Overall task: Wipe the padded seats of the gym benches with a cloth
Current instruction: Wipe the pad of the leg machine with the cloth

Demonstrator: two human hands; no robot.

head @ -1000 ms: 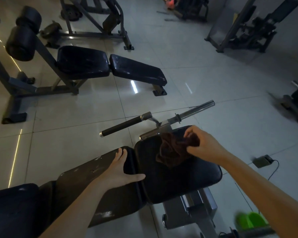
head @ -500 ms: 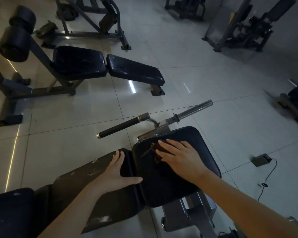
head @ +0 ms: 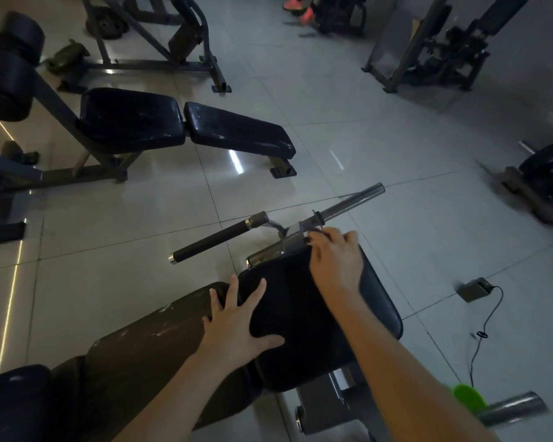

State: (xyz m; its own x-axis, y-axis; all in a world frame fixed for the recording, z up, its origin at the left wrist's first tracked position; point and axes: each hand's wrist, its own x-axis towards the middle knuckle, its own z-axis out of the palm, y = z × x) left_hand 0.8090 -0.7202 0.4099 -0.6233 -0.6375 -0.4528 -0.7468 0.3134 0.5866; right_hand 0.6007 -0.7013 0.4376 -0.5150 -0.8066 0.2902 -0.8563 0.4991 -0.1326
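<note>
- The left hand (head: 237, 323) lies flat with its fingers spread. The palm is on the near end of the brown back pad (head: 141, 355), and the fingers and thumb reach onto the black seat pad (head: 300, 314).
- The right hand (head: 336, 260) is at the far edge of the same seat pad, back of the hand up. Its fingertips are blurred over the edge, so I cannot tell whether they are curled round anything.
- The cloth cannot be made out against the dark pad.
- Just beyond the right fingers, a chrome bar (head: 348, 202) angles up to the right, and a black-gripped handle (head: 211, 240) angles down to the left.
- The seat pad and back pad meet end to end on 1 bench, with a metal frame (head: 320, 406) below the seat.
- A second bench (head: 186, 129) with 2 black pads stands well apart on the tiled floor (head: 364, 129), with 2 roller pads (head: 10, 68) at its left end.
- To the right, on the floor, sits a small grey box (head: 474, 288) with a trailing cable (head: 486, 327).
</note>
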